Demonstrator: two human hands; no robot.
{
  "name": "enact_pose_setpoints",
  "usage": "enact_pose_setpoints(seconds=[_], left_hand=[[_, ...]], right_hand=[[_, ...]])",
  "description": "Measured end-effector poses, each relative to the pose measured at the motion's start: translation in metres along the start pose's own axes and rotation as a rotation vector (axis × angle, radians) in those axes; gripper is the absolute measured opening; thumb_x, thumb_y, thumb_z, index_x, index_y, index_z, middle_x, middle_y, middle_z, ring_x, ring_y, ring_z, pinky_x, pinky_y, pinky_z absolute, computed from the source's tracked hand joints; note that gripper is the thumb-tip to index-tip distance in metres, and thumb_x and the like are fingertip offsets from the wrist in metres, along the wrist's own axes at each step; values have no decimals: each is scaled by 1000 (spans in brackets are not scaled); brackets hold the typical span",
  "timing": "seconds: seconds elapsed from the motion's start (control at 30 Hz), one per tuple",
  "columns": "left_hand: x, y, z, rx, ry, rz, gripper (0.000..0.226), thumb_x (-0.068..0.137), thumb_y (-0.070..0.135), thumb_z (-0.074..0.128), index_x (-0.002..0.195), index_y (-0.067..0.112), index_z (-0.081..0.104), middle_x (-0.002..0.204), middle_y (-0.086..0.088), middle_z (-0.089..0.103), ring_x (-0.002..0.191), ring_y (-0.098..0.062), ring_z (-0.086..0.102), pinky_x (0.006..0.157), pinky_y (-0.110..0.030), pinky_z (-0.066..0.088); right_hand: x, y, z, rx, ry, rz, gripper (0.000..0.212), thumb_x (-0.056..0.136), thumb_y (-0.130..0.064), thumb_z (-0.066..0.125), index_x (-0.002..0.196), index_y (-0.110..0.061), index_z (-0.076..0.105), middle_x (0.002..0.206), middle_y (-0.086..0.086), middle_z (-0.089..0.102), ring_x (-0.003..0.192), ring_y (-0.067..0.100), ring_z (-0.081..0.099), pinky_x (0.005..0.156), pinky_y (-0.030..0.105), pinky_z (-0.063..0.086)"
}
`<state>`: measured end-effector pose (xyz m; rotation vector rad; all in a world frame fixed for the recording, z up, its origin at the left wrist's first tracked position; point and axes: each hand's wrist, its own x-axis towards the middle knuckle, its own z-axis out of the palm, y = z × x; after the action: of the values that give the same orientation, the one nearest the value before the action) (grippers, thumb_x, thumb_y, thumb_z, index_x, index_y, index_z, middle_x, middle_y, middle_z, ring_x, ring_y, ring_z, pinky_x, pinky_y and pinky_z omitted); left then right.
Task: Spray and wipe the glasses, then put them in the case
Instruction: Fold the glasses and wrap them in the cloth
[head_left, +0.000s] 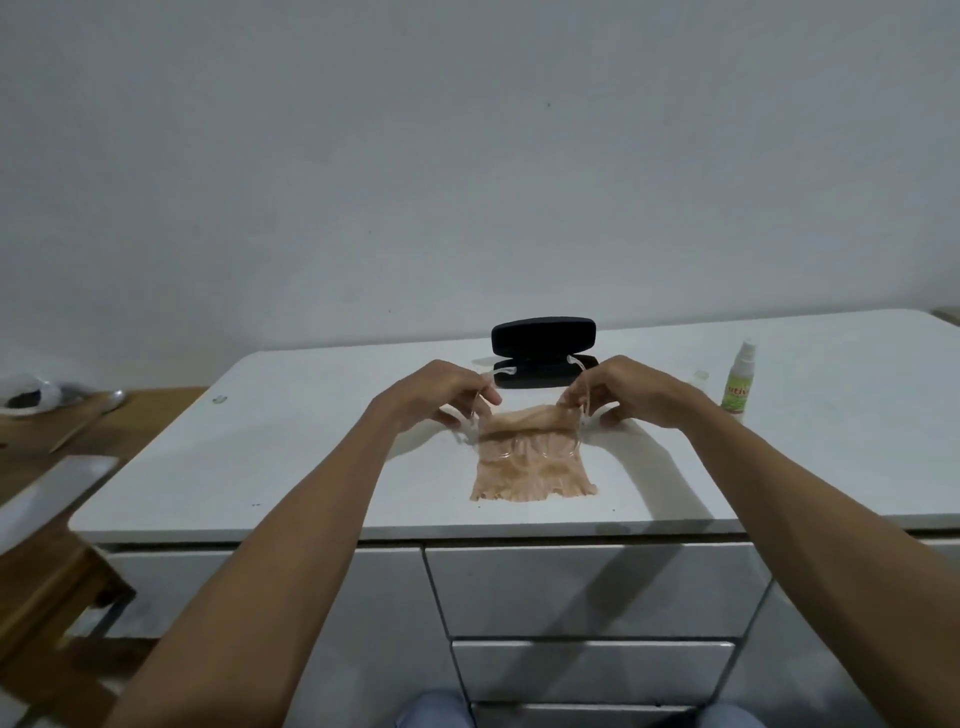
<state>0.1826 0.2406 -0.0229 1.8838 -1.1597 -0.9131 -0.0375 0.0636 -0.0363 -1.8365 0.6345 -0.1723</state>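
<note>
Pinching the clear glasses (524, 453) (one temple each), left hand (441, 392) and right hand (628, 389) hover over cloth (530, 480).

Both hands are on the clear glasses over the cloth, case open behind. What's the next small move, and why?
Probably fold the temples in. The left hand and right hand each pinch a temple of the glasses, which are spread open with the lenses over the cloth. The open case just behind looks too narrow for them unfolded. Whether they are already sprayed, I cannot tell.
</note>
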Motion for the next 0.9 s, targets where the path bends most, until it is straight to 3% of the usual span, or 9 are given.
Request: enact_pose_setpoints(seconds=[0.1, 0.23, 0.4, 0.53, 0.63, 0.77, 0.9], left_hand=[[-1, 2, 6, -11, 8, -29, 60, 102, 56, 41, 102, 7, 76, 91, -16, 78, 82, -19, 65, 80, -35, 49], [0, 2, 9, -56, 69, -35, 64, 103, 58, 36, 99, 9, 76, 90, -18, 78, 76, -18, 62, 70, -29, 47], [1, -7, 9, -111, 307, -38, 45, 104, 37, 45, 90, 8, 76, 80, -8, 76, 71, -18, 58, 63, -29, 42], [-17, -24, 10, -99, 409, 4, 24, 99, 16, 53, 88, 8, 72, 80, -10, 74, 66, -19, 63, 61, -27, 43], [-35, -34, 11, -17, 454, 43, 11, 89, 4, 61, 88, 8, 72, 84, -11, 74, 72, -17, 65, 64, -25, 47], [-57, -35, 20, 164, 377, 104, 17, 77, 3, 76, 74, 20, 75, 83, -1, 75, 82, -15, 68, 77, -28, 49], [-81, -29, 38, 233, 198, 140, 15, 73, 10, 82, 86, 18, 82, 83, 3, 76, 84, -13, 67, 79, -28, 48]], right_hand=[[1, 0, -1, 47, -21, 29, 30, 95, -34, 54, 93, -9, 70, 102, 8, 80, 83, 18, 56, 76, 36, 41], [-1, -1, -1, 62, 18, 43, 37, 97, -42, 53, 98, -8, 69, 102, 11, 80, 81, 17, 56, 75, 35, 41], [-9, 0, 4, 80, 184, 35, 33, 93, -34, 58, 75, -12, 75, 93, 6, 81, 77, 17, 55, 69, 32, 40], [-19, 12, 2, 58, 392, -1, 23, 93, -25, 62, 88, -10, 79, 84, 7, 79, 73, 18, 56, 58, 27, 38], [-35, 19, 5, -78, 449, -25, 15, 94, -21, 64, 93, -14, 76, 87, 6, 79, 72, 18, 59, 55, 25, 40], [-60, 23, 20, -263, 425, -44, 11, 92, -12, 66, 91, -15, 76, 81, 3, 77, 68, 10, 62, 56, 19, 42], [-77, 20, 43, -416, 318, -132, 11, 83, -17, 77, 90, -23, 82, 85, 0, 75, 81, 12, 65, 67, 23, 45]])
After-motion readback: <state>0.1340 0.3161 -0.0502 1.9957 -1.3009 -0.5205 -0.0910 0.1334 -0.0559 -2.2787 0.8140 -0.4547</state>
